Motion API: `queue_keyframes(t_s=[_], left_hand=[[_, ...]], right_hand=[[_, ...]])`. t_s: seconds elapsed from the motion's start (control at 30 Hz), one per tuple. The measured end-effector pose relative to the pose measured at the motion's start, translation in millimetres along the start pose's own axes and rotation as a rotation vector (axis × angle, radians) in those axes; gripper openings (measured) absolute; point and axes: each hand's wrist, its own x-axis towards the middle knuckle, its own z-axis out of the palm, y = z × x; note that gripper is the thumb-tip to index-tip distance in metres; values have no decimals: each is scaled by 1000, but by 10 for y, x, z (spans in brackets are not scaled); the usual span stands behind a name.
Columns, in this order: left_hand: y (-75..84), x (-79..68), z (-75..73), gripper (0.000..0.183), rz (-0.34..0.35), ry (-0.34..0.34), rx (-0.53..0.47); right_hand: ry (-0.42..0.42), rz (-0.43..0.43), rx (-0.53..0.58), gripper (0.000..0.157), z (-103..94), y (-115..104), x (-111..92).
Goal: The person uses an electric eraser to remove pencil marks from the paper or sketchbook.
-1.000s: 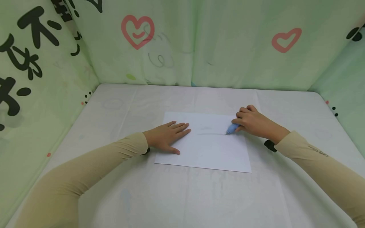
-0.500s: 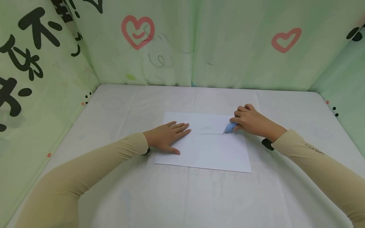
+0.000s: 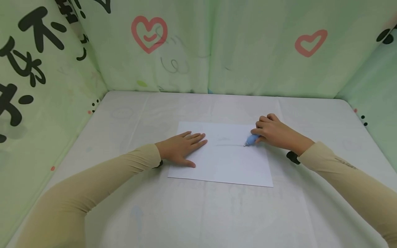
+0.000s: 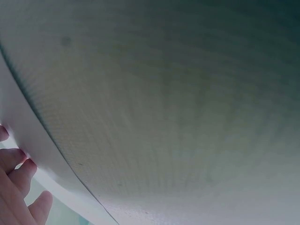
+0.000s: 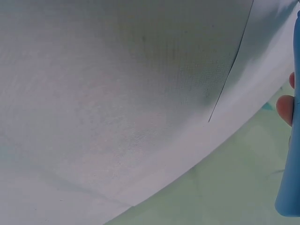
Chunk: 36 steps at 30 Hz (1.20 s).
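Observation:
A white sheet of paper [image 3: 229,168] lies on the table, with a faint horizontal line across its upper part. My left hand [image 3: 183,148] rests flat on the sheet's left side, fingers spread. Near the right edge, my right hand [image 3: 273,132] grips a thick blue pen [image 3: 252,139] that narrows to a fine tip. The tip points down-left and sits at the right end of the faint line. In the right wrist view the blue body of the pen [image 5: 291,159] runs along the right border, with fingertips [image 5: 285,108] behind it. Left fingers [image 4: 21,176] show at the left wrist view's lower corner.
A white cloth [image 3: 173,213] covers the table. Green curtains [image 3: 248,62] with red hearts and black lettering enclose the back and both sides. A dark wrist strap piece [image 3: 293,157] shows under the right cuff.
My right hand shifted slightly left and up with the pen, then slightly back right. My left hand and the paper stayed in place.

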Motion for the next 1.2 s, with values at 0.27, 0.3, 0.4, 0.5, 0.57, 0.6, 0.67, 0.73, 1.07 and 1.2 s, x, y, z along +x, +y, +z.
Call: queue_keyframes(t_s=[0.27,0.3,0.4,0.5,0.57,0.6,0.67,0.73,1.07,1.2], left_hand=[[-15,13,14,89,6,1,7],[-18,16,18,89,5,-1,10],[-31,26,34,90,4,3,17],[-43,31,47,90,3,5,18],[-48,31,55,90,3,7,19],[-48,32,57,90,3,8,17],[-49,32,60,90,6,13,15],[-45,33,60,90,7,12,8],[-26,32,46,89,4,4,16],[-23,21,34,89,-1,4,10]], right_hand=[[-46,22,11,29,5,6,74],[-52,21,8,29,2,4,72],[-57,11,-5,29,-17,-5,54],[-56,-4,-5,30,-36,-17,34],[-53,-10,3,31,-43,-24,30],[-55,-9,6,31,-44,-27,31],[-46,-7,11,31,-38,-27,41],[-36,0,12,31,-25,-21,53],[-105,20,43,29,-37,28,34],[-124,13,43,30,-46,33,13]])
